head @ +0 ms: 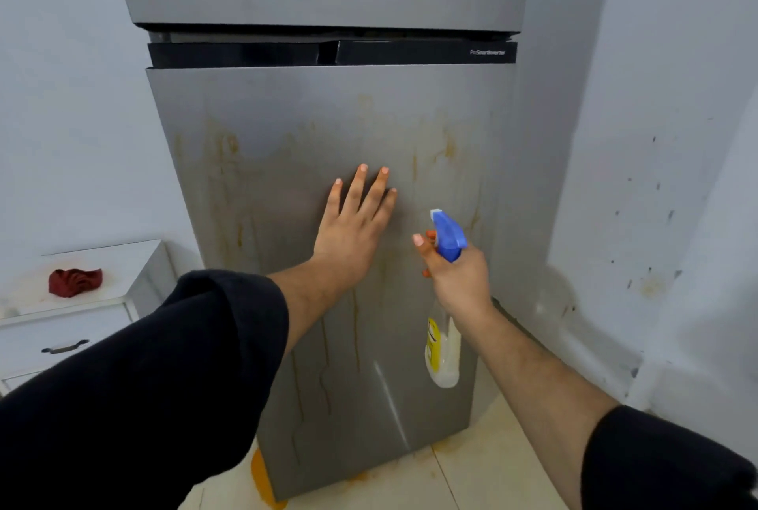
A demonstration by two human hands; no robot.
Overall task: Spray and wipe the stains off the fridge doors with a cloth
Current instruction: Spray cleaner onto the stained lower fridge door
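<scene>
The left hand (352,230) lies flat, fingers spread, on the stained lower fridge door (287,165); the right hand (459,280) grips a spray bottle (445,341). A red cloth (75,282) sits on the worktop (123,263).

Left arm in loose black fabric sleeve (164,366), cuff pushed up short of wrist, forearm bare; right arm in matching black sleeve (664,464), cuff higher, near elbow; left hand (352,230) and right hand (459,275) bare; fingernails short.
</scene>
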